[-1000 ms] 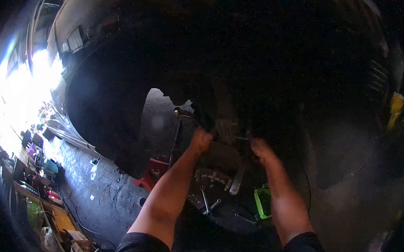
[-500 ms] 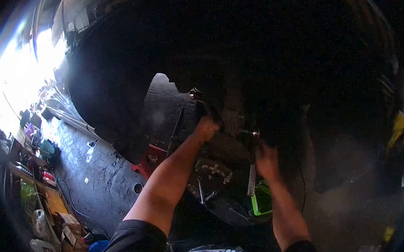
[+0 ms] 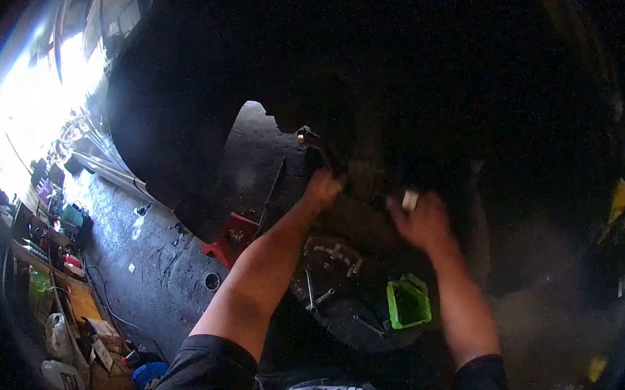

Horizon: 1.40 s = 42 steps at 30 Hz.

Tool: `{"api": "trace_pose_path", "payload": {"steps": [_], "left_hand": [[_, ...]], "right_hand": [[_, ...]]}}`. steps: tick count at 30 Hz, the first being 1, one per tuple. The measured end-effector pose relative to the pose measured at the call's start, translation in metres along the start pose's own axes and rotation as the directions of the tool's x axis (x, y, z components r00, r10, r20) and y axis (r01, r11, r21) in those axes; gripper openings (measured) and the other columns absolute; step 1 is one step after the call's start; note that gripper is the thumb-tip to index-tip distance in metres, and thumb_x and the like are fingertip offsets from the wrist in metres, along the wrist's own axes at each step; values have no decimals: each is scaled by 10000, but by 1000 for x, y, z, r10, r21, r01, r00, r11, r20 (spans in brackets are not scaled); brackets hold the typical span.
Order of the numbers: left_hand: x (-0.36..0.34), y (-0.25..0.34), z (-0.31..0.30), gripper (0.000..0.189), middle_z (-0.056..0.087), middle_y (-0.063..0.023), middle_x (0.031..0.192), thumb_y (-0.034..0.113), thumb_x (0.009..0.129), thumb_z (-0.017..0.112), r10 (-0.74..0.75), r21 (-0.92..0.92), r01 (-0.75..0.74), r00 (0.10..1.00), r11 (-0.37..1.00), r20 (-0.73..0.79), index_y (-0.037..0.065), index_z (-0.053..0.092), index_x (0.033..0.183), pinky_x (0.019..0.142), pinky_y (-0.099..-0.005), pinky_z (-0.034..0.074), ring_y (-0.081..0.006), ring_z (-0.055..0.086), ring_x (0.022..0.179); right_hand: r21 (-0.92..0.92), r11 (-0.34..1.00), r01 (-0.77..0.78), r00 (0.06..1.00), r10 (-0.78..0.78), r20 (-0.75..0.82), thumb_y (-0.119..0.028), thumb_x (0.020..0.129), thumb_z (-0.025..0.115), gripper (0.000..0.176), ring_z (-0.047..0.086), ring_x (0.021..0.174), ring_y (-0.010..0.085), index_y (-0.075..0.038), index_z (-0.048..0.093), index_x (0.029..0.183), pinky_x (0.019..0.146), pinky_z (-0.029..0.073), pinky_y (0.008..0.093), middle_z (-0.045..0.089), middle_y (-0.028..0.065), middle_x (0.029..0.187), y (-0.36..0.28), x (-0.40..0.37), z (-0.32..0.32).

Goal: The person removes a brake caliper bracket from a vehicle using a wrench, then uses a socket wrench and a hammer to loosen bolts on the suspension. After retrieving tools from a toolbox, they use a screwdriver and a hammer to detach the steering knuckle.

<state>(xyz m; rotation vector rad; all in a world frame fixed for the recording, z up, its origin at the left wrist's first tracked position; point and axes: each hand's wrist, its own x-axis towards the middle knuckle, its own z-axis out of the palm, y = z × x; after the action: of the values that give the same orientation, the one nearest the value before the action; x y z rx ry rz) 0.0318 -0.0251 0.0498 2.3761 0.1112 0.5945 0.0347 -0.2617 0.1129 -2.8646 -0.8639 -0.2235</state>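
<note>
In gloom, the left hand (image 3: 324, 188) seems curled round a dark bar (image 3: 317, 148) to steady it; the right hand (image 3: 423, 219) grips a pale-ended tool (image 3: 410, 199).

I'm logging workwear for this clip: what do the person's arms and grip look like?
The left arm and right arm are bare below dark short sleeves. The left grip and right grip look ungloved; finer details are too dim to tell.
</note>
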Motion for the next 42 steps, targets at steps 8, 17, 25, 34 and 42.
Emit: {"api": "trace_pose_path", "payload": {"steps": [8, 17, 25, 34, 42], "left_hand": [[11, 9, -19, 347, 591, -231, 925, 232, 695, 527, -86, -11, 92, 960, 996, 266, -24, 590, 921, 746, -416, 444, -388, 555, 889], [23, -46, 12, 147, 543, -91, 582, 137, 681, 543, 364, 298, -376, 926, 877, 98, 15, 580, 608, 536, -340, 419, -245, 537, 568], [14, -50, 19, 202, 471, -101, 525, 177, 700, 553, 345, -249, -367, 930, 896, -129, 20, 547, 572, 476, -361, 359, -217, 386, 481], [20, -60, 18, 228, 574, -156, 673, 210, 659, 578, -58, -213, 90, 986, 973, 155, -5, 614, 725, 557, -376, 425, -232, 497, 563], [29, -72, 34, 187, 576, -154, 678, 170, 676, 544, -61, -97, 82, 978, 992, 200, -6, 603, 698, 552, -344, 433, -210, 529, 580]], "right_hand": [[495, 838, -228, 974, 200, 110, -445, 835, 468, 497, 587, 797, 269, 12, 571, 1004, 697, 462, 384, 585, 179, 801, 17, 70, -28], [146, 989, 4, 1000, -4, -2, -410, 814, 495, 421, 547, 937, 272, -66, 571, 1046, 810, 437, 387, 589, 195, 933, -10, 44, -30], [196, 961, -195, 978, 176, 109, -432, 807, 503, 484, 504, 1024, 330, -30, 549, 1072, 857, 414, 404, 550, 220, 1040, -23, 36, -50], [380, 881, -281, 945, 184, 271, -430, 815, 497, 513, 550, 937, 355, 6, 521, 1085, 789, 444, 414, 560, 220, 1017, -8, 81, -62], [121, 976, -183, 983, 178, 46, -379, 806, 545, 496, 536, 939, 355, 17, 490, 1100, 810, 438, 414, 525, 223, 1045, -32, 47, -54]]}}
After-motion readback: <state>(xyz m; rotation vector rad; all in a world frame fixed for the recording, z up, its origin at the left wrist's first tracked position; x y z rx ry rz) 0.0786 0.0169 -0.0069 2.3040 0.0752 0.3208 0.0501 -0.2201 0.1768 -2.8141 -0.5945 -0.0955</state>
